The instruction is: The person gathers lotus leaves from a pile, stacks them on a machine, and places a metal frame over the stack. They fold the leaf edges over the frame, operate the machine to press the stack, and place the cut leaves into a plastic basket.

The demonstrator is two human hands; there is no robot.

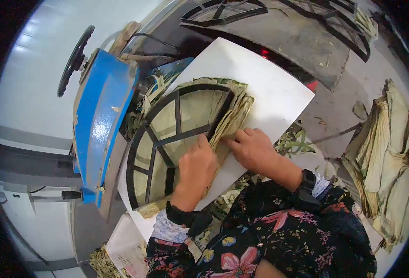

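Note:
A black fan-shaped metal frame (156,143) with inner dividers lies on a stack of pale green dried leaves (199,111) on a white board (269,88). My left hand (197,164) rests on the leaves and the frame's lower right part, fingers bent near the straight edge. Beside the stack's right edge is my right hand (253,149), its fingers curled and thumb side against the leaf edges. What the fingertips of either hand pinch, if anything, is hidden.
At left stands a blue machine (105,116) with a black handwheel (74,61). More black frames (225,11) lie at the top. A large leaf bundle (385,162) is at the right. Leaf scraps (297,142) lie by the board, and a white crate (128,245) sits at the lower left.

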